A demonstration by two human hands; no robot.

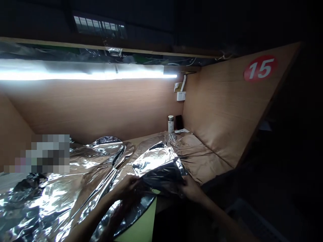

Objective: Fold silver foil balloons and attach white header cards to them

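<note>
Both hands are at the near edge of the table, on a dark, glossy piece of sheet material (163, 176). My left hand (131, 184) has its fingers closed on the left edge of this piece. At the right edge my right hand (188, 186) pinches it, with the fingers partly in shadow. Just behind lies bright silver shiny material (156, 155), crumpled on the table. More of the silver sheet (88, 181) spreads out to the left, in folds. Beneath my left forearm shows a pale yellow-green surface (141, 222).
A wooden booth wall (227, 101) rises on the right, with a red 15 sign (260, 68). At the back right corner stand a white bottle (171, 124) and a dark phone-like object (179, 122). Above them is a socket (181, 96). A light tube (101, 76) runs along the back.
</note>
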